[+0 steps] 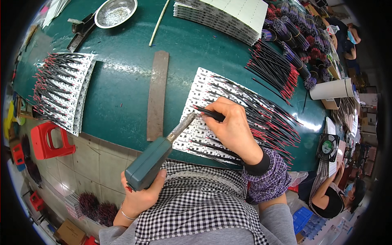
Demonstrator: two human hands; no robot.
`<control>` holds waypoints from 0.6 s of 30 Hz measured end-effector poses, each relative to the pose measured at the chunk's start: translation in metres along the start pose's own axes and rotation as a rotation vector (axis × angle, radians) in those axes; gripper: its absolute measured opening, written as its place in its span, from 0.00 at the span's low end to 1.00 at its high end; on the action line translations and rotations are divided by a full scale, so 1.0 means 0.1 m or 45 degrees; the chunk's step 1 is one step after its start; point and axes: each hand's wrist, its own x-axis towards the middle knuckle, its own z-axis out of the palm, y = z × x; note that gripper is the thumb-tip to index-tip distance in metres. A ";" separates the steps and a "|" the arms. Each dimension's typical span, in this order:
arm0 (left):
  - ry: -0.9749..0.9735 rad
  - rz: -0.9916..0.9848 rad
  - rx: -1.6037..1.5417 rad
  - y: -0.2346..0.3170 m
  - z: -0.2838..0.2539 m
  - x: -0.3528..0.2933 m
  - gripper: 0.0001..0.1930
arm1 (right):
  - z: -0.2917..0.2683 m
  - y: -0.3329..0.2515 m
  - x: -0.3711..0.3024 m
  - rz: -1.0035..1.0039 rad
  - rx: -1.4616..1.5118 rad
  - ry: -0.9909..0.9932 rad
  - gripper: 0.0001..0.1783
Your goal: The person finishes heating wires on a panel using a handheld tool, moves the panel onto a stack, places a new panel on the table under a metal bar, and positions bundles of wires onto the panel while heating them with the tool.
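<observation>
My left hand (143,196) is closed around the green body of a soldering gun (149,164). Its metal barrel points up and right, with the tip at the white circuit board panel (200,87) just left of my right fingertips. Pinched in my right hand (234,128) is a small bunch of black wires (215,114), their thin ends close to the tip. Rows of black wires with red ends (265,112) lie across the panel's right side and overhang it. Whether the tip touches a wire or the board, I cannot tell.
A flat metal bar (158,96) lies left of the panel. Another wired panel (77,87) sits far left. Behind are a metal bowl (116,13), stacked white panels (222,18) and loose black wires (272,67). A small fan (328,146) stands right; a co-worker (332,198) sits beyond.
</observation>
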 end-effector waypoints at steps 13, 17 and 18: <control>0.012 -0.011 -0.080 0.03 0.01 0.03 0.07 | 0.03 -0.01 -0.03 -0.017 -0.029 0.030 0.08; 0.002 0.032 -0.047 0.02 0.01 0.04 0.07 | 0.03 -0.02 -0.03 0.003 -0.039 0.032 0.08; 0.032 0.020 -0.047 0.00 0.01 0.01 0.07 | 0.02 -0.03 -0.04 0.019 -0.053 0.023 0.08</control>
